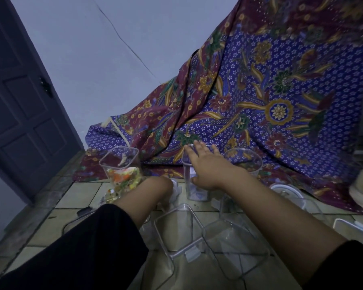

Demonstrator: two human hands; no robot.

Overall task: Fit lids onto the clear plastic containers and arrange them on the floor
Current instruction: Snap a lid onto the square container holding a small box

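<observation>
Spread flat, the right hand [205, 164] covers the mouth of a tall clear container [194, 185] standing on the tiled floor [82, 195]; the left hand [168, 185] is hidden behind its own forearm, so its grip cannot be told. Around stand a container with colourful pieces [123, 170], another empty container [245, 162], open boxes [176, 227] and a white-rimmed lid [289, 191], before a batik cloth [281, 91].

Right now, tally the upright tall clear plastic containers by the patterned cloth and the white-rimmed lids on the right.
Upright tall clear plastic containers: 3 (colourful contents, under the right hand, far right)
White-rimmed lids: 2
Total: 5
</observation>
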